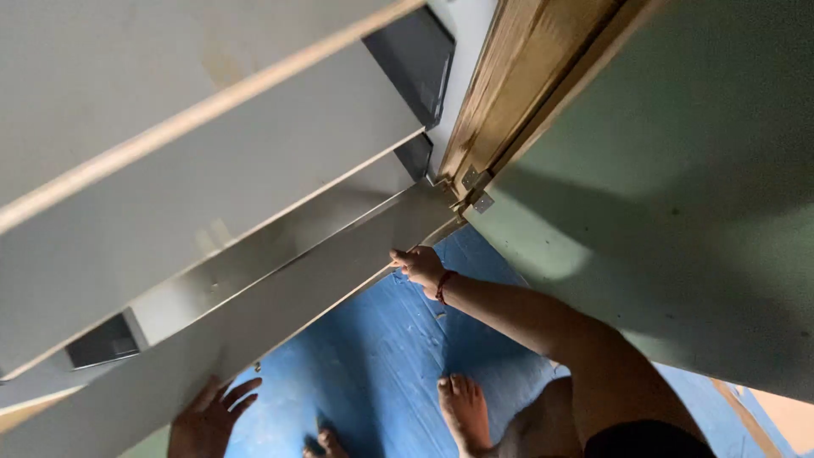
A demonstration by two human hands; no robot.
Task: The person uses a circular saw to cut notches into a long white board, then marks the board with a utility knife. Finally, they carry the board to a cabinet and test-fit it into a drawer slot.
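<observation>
Panel: long grey board (254, 314), slanting from 7 o'clock up to 1 o'clock, above the blue floor (381, 356).
Right hand (417, 265): clamped on the panel's lower edge near its upper end, red cord at the wrist.
Left hand (208, 416): at 7 o'clock, fingers spread flat under the panel's low end.
Handling: best kept level, both grips firm, edge clear of toes.
Around: grey cabinet shelves (212, 161) at 10 o'clock; wooden door frame (517, 76) with metal hinges (475, 191) at 1 o'clock; green door (678, 212) at 3 o'clock.
Obstacles: hinges near the panel's upper end; bare feet (465, 411) below.
</observation>
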